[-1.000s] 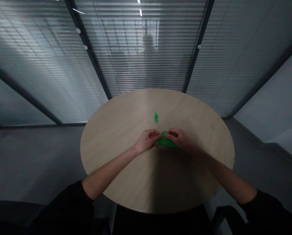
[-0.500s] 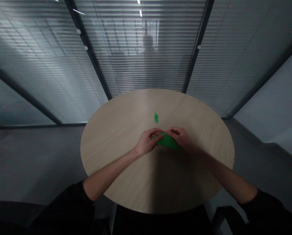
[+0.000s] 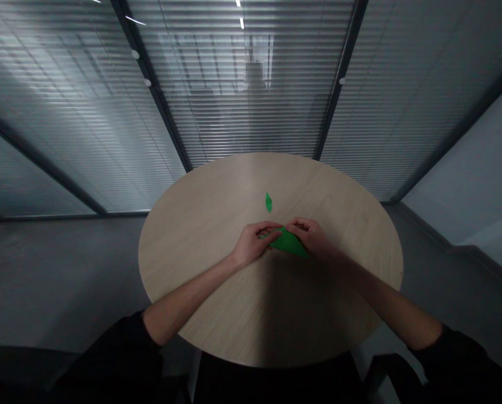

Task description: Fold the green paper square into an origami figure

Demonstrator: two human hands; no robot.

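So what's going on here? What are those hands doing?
A person at a round wooden table is holding a folded green paper with both hands. The left hand has one end, and the right hand has the other. A small green piece lies on the table just beyond them.

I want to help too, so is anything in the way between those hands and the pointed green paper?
No, nothing visible is in the way. The left hand and right hand already touch the pointed green paper piece on the round pale wooden table. A small green paper sliver lies apart, farther ahead.
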